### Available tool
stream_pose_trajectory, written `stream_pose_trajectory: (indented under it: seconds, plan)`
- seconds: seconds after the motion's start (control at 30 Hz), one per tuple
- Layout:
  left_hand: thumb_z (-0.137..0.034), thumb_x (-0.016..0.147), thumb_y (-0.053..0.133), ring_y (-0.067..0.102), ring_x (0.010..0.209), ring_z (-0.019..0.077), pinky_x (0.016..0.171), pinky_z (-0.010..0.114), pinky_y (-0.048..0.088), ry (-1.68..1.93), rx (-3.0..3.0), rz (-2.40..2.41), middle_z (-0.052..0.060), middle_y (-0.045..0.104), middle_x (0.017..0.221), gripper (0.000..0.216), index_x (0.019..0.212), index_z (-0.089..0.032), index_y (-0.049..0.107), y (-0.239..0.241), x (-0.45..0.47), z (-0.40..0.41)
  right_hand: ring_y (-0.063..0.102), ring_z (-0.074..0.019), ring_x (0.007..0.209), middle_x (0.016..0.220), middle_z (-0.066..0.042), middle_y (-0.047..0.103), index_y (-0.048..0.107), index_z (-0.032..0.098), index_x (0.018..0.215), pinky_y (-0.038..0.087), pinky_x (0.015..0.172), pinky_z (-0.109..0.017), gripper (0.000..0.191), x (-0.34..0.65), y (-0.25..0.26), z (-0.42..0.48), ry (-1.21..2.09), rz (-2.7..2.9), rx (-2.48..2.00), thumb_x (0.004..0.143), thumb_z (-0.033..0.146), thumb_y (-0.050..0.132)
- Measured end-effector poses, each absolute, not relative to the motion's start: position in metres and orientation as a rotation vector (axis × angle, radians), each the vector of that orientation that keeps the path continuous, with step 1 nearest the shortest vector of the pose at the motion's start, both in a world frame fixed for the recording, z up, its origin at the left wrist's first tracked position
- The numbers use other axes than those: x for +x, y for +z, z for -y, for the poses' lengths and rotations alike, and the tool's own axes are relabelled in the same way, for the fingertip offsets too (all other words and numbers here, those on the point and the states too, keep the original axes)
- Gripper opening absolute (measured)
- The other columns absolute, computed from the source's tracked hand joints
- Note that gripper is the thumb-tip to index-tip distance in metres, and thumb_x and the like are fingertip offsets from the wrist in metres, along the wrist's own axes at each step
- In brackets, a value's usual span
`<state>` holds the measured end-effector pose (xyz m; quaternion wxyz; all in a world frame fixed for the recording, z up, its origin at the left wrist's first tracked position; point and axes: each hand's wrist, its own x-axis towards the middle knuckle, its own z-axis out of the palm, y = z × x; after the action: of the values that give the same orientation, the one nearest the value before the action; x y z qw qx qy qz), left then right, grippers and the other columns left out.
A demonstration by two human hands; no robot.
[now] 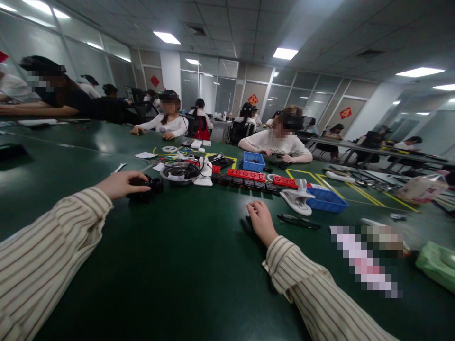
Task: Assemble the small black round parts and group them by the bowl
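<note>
My left hand (pixel 122 184) is at a group of black round parts (pixel 155 186) on the green table, its fingers and thumb closed over the nearest one. Their exact kind is too dark to make out. My right hand (pixel 262 221) rests low on the table, fingers curled together; what is in them, if anything, is hidden. Just beyond it lies a row of red and black socket strips (pixel 246 175). A white clip-shaped stand (pixel 297 198) is to its right, near a dark, thin pair of glasses-like frames (pixel 298 221).
A metal bowl (pixel 180 173) of black cables stands beside another white clip (pixel 204 173). Blue bins (pixel 253 161) sit farther back and at right. A green packet (pixel 437 265) lies at far right. Across the table, a person (pixel 280 137) handles a dark item.
</note>
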<state>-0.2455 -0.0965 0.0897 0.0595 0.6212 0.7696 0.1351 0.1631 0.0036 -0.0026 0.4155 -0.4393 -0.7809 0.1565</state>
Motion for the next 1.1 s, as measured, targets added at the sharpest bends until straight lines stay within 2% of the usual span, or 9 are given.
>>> stream_pose_trajectory:
  seconds: [0.2, 0.33, 0.47, 0.6, 0.77, 0.87, 0.97, 1.03, 1.1]
  plan:
    - [-0.085, 0.053, 0.031, 0.053, 0.088, 0.0180, 0.080, 0.029, 0.041, 0.549, 2.064, -2.301, 0.008, 0.057, 0.108, 0.080, 0.082, -0.013, 0.052, 0.089, -0.244, 0.095, 0.050, -0.0200, 0.085, 0.086, -0.008, 0.054, 0.059, 0.016, 0.078, 0.039, 0.077, -0.033, 0.033, 0.162, 0.000, -0.004, 0.411, 1.993, -1.121, 0.083, 0.038, 0.035]
    - [-0.084, 0.059, 0.026, 0.053, 0.091, 0.0186, 0.083, 0.032, 0.040, 0.371, 2.224, -2.349, 0.005, 0.059, 0.108, 0.075, 0.078, -0.015, 0.051, 0.081, -0.249, 0.092, 0.050, -0.0198, 0.085, 0.084, -0.008, 0.055, 0.059, 0.016, 0.077, 0.039, 0.078, -0.033, 0.033, 0.162, 0.002, -0.002, 0.399, 2.001, -1.122, 0.083, 0.038, 0.035]
    - [-0.071, 0.070, 0.037, 0.056, 0.085, 0.0181, 0.084, 0.036, 0.039, 0.123, 2.307, -2.455, 0.002, 0.064, 0.094, 0.060, 0.082, -0.014, 0.053, 0.073, -0.251, 0.090, 0.050, -0.0199, 0.085, 0.084, -0.008, 0.055, 0.059, 0.015, 0.078, 0.038, 0.079, -0.033, 0.035, 0.163, 0.002, -0.002, 0.388, 1.998, -1.135, 0.084, 0.038, 0.034]
    - [-0.055, 0.076, 0.048, 0.056, 0.088, 0.0174, 0.095, 0.050, 0.025, -0.023, 2.357, -2.530, 0.000, 0.064, 0.094, 0.047, 0.097, -0.012, 0.050, 0.071, -0.237, 0.093, 0.050, -0.0195, 0.084, 0.084, -0.007, 0.055, 0.059, 0.015, 0.078, 0.038, 0.078, -0.032, 0.034, 0.163, 0.001, -0.002, 0.389, 1.998, -1.141, 0.085, 0.037, 0.034]
    - [-0.058, 0.071, 0.051, 0.053, 0.095, 0.0224, 0.092, 0.062, 0.018, -0.163, 2.435, -2.621, 0.007, 0.061, 0.099, 0.056, 0.101, -0.011, 0.049, 0.077, -0.219, 0.099, 0.050, -0.0181, 0.083, 0.083, -0.006, 0.055, 0.060, 0.016, 0.077, 0.037, 0.077, -0.030, 0.031, 0.163, 0.001, -0.002, 0.375, 1.996, -1.156, 0.086, 0.034, 0.036]
    - [-0.072, 0.064, 0.043, 0.051, 0.095, 0.0248, 0.090, 0.064, 0.019, -0.091, 2.490, -2.717, 0.008, 0.057, 0.101, 0.071, 0.100, -0.010, 0.050, 0.092, -0.210, 0.101, 0.050, -0.0166, 0.083, 0.081, -0.005, 0.055, 0.060, 0.016, 0.076, 0.037, 0.076, -0.028, 0.029, 0.163, 0.002, 0.000, 0.346, 1.990, -1.181, 0.086, 0.031, 0.037]
    - [-0.083, 0.060, 0.022, 0.048, 0.099, 0.0259, 0.093, 0.060, 0.018, 0.254, 2.621, -2.722, 0.007, 0.054, 0.101, 0.087, 0.097, -0.010, 0.051, 0.104, -0.178, 0.101, 0.050, -0.0145, 0.082, 0.081, -0.004, 0.055, 0.060, 0.017, 0.075, 0.036, 0.076, -0.026, 0.027, 0.163, -0.001, 0.001, 0.326, 1.968, -1.216, 0.087, 0.030, 0.039]
    - [-0.083, 0.062, 0.014, 0.043, 0.106, 0.0269, 0.097, 0.053, 0.021, 0.593, 2.759, -2.425, 0.009, 0.052, 0.105, 0.088, 0.097, -0.011, 0.051, 0.102, -0.134, 0.104, 0.050, -0.0136, 0.082, 0.082, -0.003, 0.055, 0.060, 0.018, 0.074, 0.036, 0.076, -0.026, 0.026, 0.162, -0.001, 0.001, 0.314, 1.948, -1.230, 0.086, 0.029, 0.040]
    - [-0.075, 0.070, 0.026, 0.045, 0.107, 0.0244, 0.097, 0.044, 0.029, 0.628, 2.808, -1.835, 0.009, 0.052, 0.111, 0.073, 0.102, -0.015, 0.052, 0.086, -0.076, 0.110, 0.050, -0.0133, 0.082, 0.083, -0.003, 0.056, 0.059, 0.018, 0.074, 0.037, 0.076, -0.025, 0.023, 0.164, 0.007, 0.004, 0.277, 1.913, -1.223, 0.085, 0.028, 0.042]
